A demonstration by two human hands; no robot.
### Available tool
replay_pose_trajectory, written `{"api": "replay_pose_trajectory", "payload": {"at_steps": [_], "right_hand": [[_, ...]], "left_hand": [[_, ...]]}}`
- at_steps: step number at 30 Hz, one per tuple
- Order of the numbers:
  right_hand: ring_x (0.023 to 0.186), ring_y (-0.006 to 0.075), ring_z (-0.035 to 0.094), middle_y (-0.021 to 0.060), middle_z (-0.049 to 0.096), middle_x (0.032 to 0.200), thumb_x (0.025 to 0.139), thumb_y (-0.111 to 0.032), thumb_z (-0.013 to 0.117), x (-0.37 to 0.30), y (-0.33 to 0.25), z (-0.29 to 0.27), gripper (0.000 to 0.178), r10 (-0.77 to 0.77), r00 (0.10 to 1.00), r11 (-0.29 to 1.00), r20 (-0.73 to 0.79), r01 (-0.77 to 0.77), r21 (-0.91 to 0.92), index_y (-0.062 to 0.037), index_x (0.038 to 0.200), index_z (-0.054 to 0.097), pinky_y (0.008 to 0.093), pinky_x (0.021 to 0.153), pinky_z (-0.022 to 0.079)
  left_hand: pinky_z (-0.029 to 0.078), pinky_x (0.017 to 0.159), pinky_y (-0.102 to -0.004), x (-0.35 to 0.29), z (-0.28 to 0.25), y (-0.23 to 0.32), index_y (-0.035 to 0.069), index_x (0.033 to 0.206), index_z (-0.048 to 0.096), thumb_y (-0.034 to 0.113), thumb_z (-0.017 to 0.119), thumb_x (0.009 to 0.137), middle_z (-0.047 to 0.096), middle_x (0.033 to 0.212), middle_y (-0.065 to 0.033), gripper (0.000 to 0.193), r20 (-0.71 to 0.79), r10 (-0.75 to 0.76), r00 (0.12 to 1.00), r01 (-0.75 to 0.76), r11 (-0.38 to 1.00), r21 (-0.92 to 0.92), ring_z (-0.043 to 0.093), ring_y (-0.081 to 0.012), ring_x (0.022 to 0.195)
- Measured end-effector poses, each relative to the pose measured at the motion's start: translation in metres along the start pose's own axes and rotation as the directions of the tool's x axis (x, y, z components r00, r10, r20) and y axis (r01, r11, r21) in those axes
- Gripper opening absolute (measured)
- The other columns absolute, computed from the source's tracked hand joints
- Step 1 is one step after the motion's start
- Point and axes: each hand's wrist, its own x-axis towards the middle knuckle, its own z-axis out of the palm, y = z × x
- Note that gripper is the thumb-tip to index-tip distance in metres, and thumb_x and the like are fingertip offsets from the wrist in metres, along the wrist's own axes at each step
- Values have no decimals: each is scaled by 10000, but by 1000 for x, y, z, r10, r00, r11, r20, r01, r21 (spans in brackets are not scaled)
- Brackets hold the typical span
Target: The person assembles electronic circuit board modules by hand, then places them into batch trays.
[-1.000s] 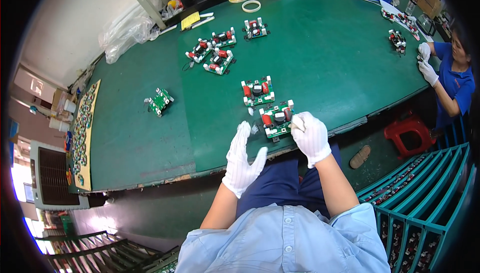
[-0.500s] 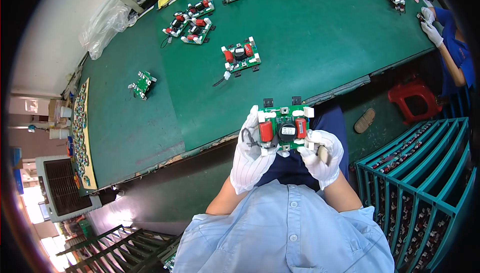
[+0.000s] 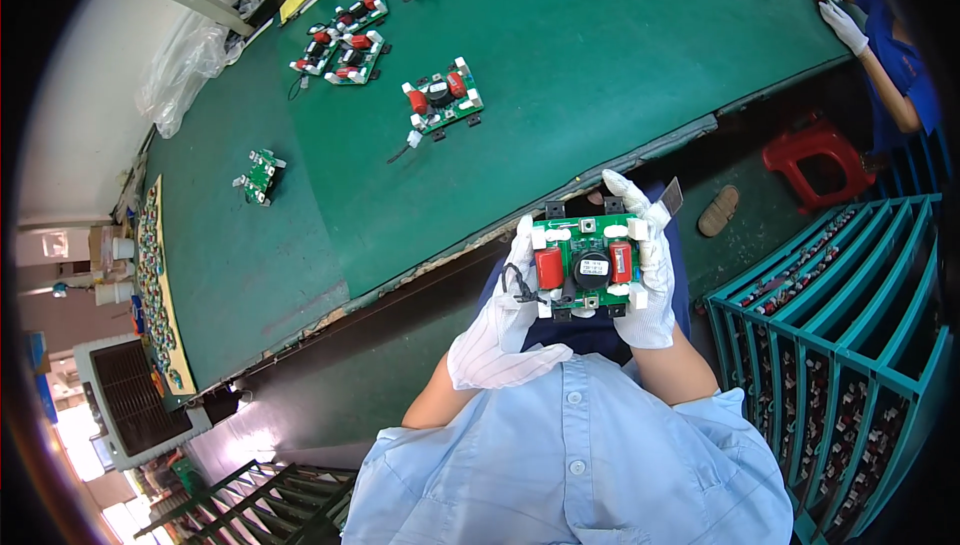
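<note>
Head view: a green circuit board [image 3: 588, 265] is held face up over the person's lap, just off the near edge of the table [image 3: 560, 65], with a black coil [image 3: 592, 271] between 2 red components [image 3: 550, 268]. Left hand [image 3: 495, 330] at the board's 9 o'clock edge — fingers touching it, thumb spread well away, so the grip is loose; a black wire [image 3: 517, 287] lies by those fingers. Right hand [image 3: 652, 280] has hold of the 3 o'clock edge, a flat grey piece [image 3: 673, 199] jutting from its fingers; its thumb cannot be made out.

From the held board, another board [image 3: 440, 97] lies at 11 o'clock and a cluster of 3 boards [image 3: 353, 57] farther off at 10. At 2 o'clock stands a red stool [image 3: 785, 153] — beyond it, toward 1, are a co-worker's gloved hands [image 3: 842, 27]. A teal rack [image 3: 850, 360] stands near 4 o'clock.
</note>
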Motion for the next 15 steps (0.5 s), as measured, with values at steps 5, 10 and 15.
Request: {"api": "replay_pose_trajectory", "payload": {"at_steps": [5, 10, 15], "right_hand": [[1230, 201, 358, 135, 373, 1338, 941, -375, 285, -1, -1, 3, 525, 32, 999, 994, 1, -32, 103, 6, 1296, 352, 324, 1035, 242], [1182, 172, 401, 132, 372, 1334, 949, -378, 289, -1, -10, 13, 517, 114, 993, 980, 3, -113, 164, -3, 1299, 352, 306, 1015, 277], [1084, 142, 492, 124, 461, 1232, 946, -391, 328, 0, 7, 12, 517, 159, 987, 909, 34, -160, 384, -27, 1312, 347, 282, 964, 355]], "left_hand": [[229, 1051, -396, -15, -8, -11, 13, 1312, 343, 141, 697, 609, 362, 1321, -148, 797, -70, -108, 992, 127, 904, 408, 314, -286, 1256], [265, 1017, -407, -15, -13, -9, 14, 1151, 516, 227, 673, 624, 426, 1278, -149, 590, 95, -143, 985, 5, 574, 819, 369, -319, 1188], [248, 1026, -403, -10, -11, -7, -78, 1167, 467, 168, 658, 681, 406, 1236, -298, 577, 15, 11, 1000, -16, 917, 399, 323, -434, 1204]]}}
